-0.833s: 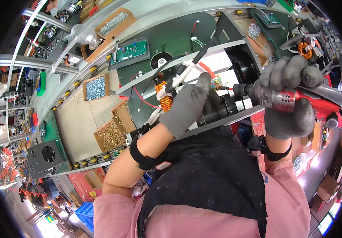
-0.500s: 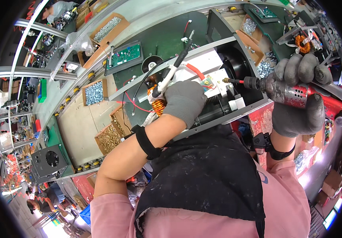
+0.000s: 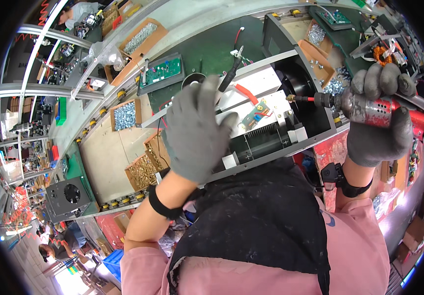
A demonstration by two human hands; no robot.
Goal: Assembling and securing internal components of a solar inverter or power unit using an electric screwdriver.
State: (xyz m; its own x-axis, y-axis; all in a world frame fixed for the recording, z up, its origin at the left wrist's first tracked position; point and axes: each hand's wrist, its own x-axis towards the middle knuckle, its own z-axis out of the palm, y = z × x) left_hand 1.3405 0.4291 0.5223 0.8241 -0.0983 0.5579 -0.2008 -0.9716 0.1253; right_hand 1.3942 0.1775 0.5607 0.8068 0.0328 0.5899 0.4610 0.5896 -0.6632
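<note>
My left hand [image 3: 192, 137], in a grey work glove, is open with fingers spread over the left end of an open grey metal case [image 3: 271, 156]. It hides part of the case and a cable with a black sleeve [image 3: 230, 73]. My right hand [image 3: 372, 145], gloved too, grips a red and grey power screwdriver [image 3: 362, 109]. The driver's bit points left over the case's right wall, its tip at a white plate's corner; I cannot tell whether they touch. Inside the case are a small green circuit board [image 3: 257, 117], a red cable [image 3: 246, 93] and a white block [image 3: 261, 81].
Trays of silver screws [image 3: 125, 116] and brass-coloured parts [image 3: 142, 172] stand left of the case. Behind it lies a large green circuit board [image 3: 164, 71]. More screw boxes [image 3: 318, 61] are at the far right. A dark box with a fan [image 3: 68, 195] sits at the left.
My left hand has moved left, away from the small circuit board, and its fingers have spread. The small board now shows fully. My right hand still holds the driver; the view has shifted slightly.
</note>
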